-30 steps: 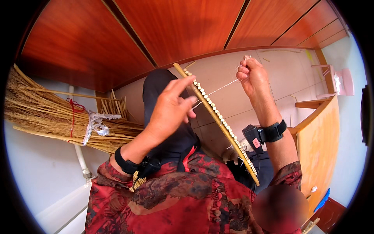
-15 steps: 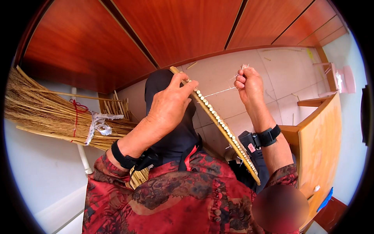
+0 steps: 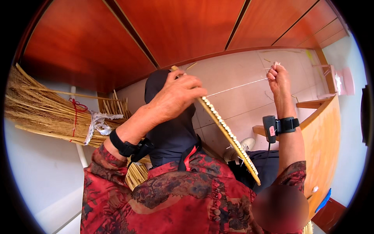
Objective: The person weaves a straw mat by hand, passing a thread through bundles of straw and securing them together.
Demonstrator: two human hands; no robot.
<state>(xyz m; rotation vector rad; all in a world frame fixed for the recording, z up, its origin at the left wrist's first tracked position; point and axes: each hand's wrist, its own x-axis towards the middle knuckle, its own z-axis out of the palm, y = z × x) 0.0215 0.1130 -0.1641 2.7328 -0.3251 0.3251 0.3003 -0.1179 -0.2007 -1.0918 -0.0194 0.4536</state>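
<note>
My left hand [image 3: 175,95] is closed over the upper end of a long, slanting bamboo rod [image 3: 226,138], which has a row of pale, round cut stalk ends [image 3: 224,123] along its side. My right hand [image 3: 279,82], higher and to the right, is closed on white string [image 3: 237,87], with loose loops at its fingertips. The string runs taut from the rod beside my left hand to my right hand. The rod lies diagonally over my lap, its lower end near my right thigh.
Bundles of dry broom stalks [image 3: 43,105] tied with red and white strips lie at my left against the wall. Red wooden panels [image 3: 183,27] stand ahead above the tiled floor [image 3: 237,109]. A wooden desk [image 3: 319,144] is at my right, with a pink plastic chair [image 3: 343,80] beyond.
My right hand has moved out to the right, drawing the string longer and tauter. My left hand has gone from spread fingers to a grip over the rod's upper end.
</note>
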